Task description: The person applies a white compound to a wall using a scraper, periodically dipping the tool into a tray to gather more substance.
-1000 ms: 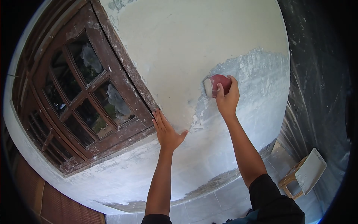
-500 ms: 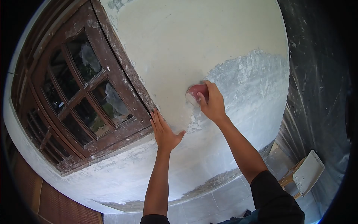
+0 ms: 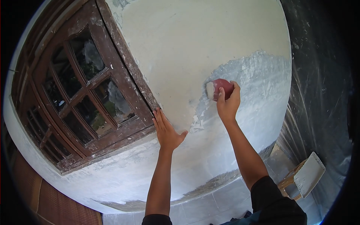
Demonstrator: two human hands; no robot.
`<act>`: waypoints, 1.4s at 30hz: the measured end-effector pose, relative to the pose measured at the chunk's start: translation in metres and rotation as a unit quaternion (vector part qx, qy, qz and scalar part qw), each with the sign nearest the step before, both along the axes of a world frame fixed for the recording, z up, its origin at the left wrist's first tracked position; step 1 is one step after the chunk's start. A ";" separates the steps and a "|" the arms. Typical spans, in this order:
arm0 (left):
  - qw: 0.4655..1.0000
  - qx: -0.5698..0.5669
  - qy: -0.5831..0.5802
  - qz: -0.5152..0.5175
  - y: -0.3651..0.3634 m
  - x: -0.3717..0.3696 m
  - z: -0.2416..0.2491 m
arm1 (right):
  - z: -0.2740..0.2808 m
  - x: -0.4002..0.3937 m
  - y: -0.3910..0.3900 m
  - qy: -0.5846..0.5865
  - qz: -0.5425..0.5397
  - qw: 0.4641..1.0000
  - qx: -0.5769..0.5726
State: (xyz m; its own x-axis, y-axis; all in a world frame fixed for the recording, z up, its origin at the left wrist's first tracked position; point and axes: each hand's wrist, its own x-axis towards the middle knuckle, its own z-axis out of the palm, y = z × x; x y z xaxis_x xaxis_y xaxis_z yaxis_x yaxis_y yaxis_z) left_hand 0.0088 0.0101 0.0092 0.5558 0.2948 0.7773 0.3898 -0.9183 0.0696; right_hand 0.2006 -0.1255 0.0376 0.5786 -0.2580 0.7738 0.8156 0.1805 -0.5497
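Observation:
My right hand [image 3: 229, 105] grips a red, flexible-looking scraper [image 3: 222, 88] whose left edge carries pale filler. The scraper is at the border between the cream coat and the grey, rough patch of the wall [image 3: 255, 82]. To the left, my left hand [image 3: 168, 135] lies on the wall with its thumb spread away from the fingers and holds nothing. Its fingertips touch the lower corner of the brown wooden window frame [image 3: 153, 103].
A whitish tray or board [image 3: 309, 174] rests on a wooden stool [image 3: 288, 183] at the lower right. Dark plastic sheeting [image 3: 318, 86] hangs along the right side. Grey floor tiles [image 3: 200, 208] show below the wall, and a woven reddish-brown surface [image 3: 62, 204] is at the lower left.
My right hand and the scraper have moved right, off the cream area's edge, and the scraper has turned so its filler-covered edge faces left. My left hand stays at the frame corner.

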 end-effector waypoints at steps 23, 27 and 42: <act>0.999 -0.023 0.006 -0.028 0.001 -0.006 0.002 | -0.031 -0.027 0.007 0.014 0.006 0.999 -0.038; 0.999 -0.019 0.007 -0.030 0.002 -0.005 0.001 | -0.032 -0.074 0.028 -0.171 0.085 0.964 -0.186; 0.999 -0.020 0.009 -0.031 0.002 -0.003 0.001 | -0.031 -0.051 0.019 -0.138 0.038 0.965 -0.222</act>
